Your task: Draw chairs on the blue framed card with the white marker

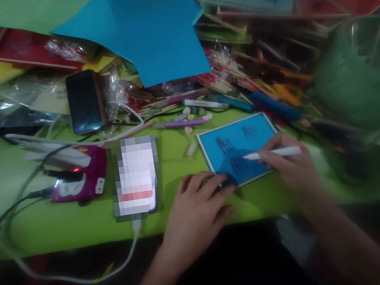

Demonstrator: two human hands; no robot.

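Lower centre of the frame, the left hand lies flat and open, fingertips pinning a small blue card. It looks thin, light, apt to slide. To its right, the right hand pinches a white pen, tip on the card.

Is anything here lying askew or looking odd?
The small blue card with chair drawings lies tilted to the table edge; the left hand pins its corner, and the right hand holds a white pen on it.

The right hand holds a white pen on a blue card; the left hand presses its corner.
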